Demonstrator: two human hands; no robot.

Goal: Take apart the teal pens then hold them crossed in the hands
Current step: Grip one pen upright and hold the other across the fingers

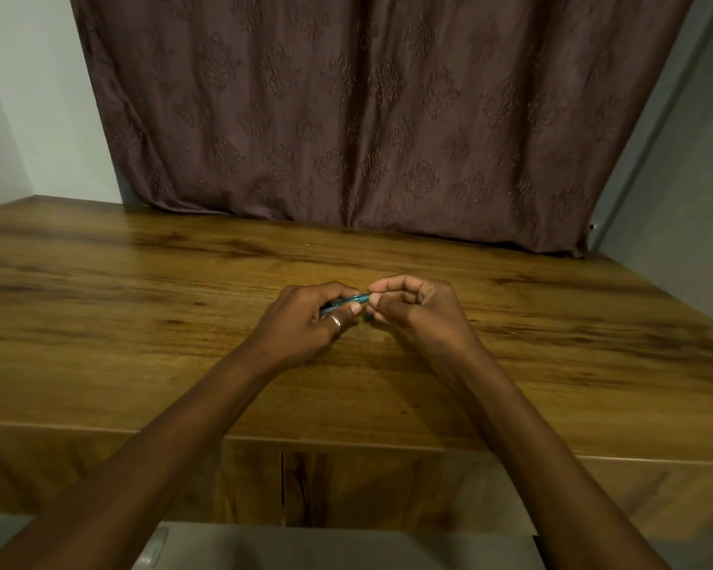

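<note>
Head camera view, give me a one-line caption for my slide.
Both hands, left and right, grip a teal pen between them above a wooden table.

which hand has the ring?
The left hand: a silver ring shows on one finger. The right hand shows none. Both hold the teal pen.

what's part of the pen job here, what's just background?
Job: teal pen, held at either end by the left hand and right hand.

Background: wooden table, brown curtain, ring on the left hand.
</note>
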